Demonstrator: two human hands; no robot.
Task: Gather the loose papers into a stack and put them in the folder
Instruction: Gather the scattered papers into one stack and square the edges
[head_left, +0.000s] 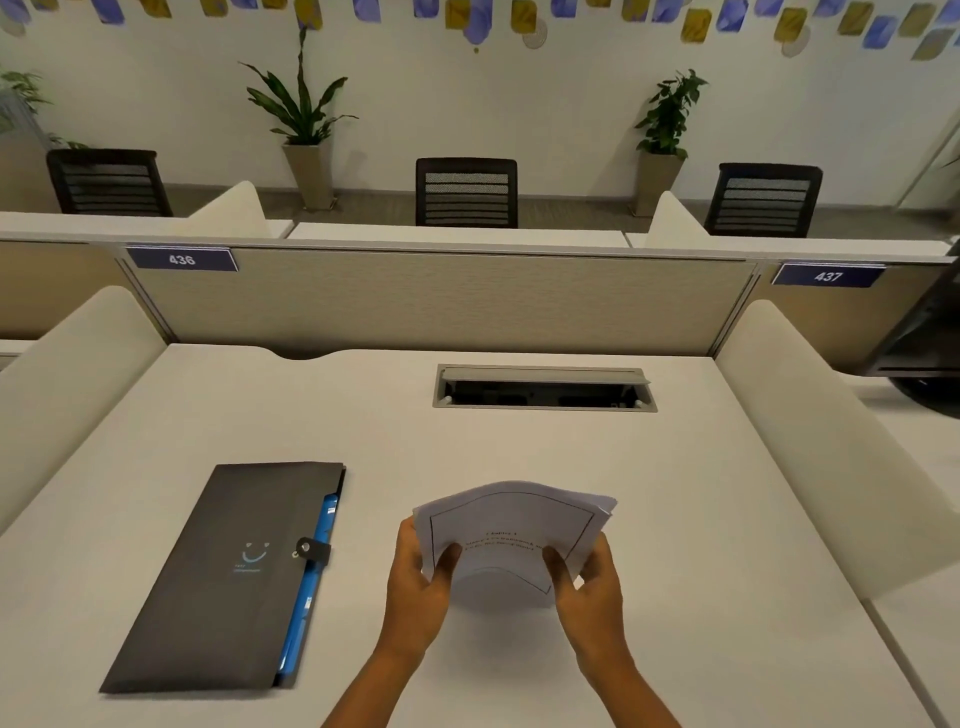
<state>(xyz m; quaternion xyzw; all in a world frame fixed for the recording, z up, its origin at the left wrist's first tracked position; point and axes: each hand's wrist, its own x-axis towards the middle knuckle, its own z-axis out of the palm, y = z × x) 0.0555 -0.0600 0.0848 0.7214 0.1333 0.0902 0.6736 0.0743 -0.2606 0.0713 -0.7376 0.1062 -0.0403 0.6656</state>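
A stack of white printed papers (511, 525) is held up over the desk, bowed in the middle, its far edges slightly fanned. My left hand (418, 587) grips its left side and my right hand (592, 584) grips its right side, thumbs on the top sheet. A black folder (223, 577) lies shut on the desk to the left of my hands, with a snap strap on its right edge and blue inner pockets showing along that edge.
The white desk (701, 545) has an open cable tray (543, 388) at the back centre. Cream side dividers (810, 441) flank the desk and a beige partition (441, 301) closes the back. Chairs and potted plants stand beyond.
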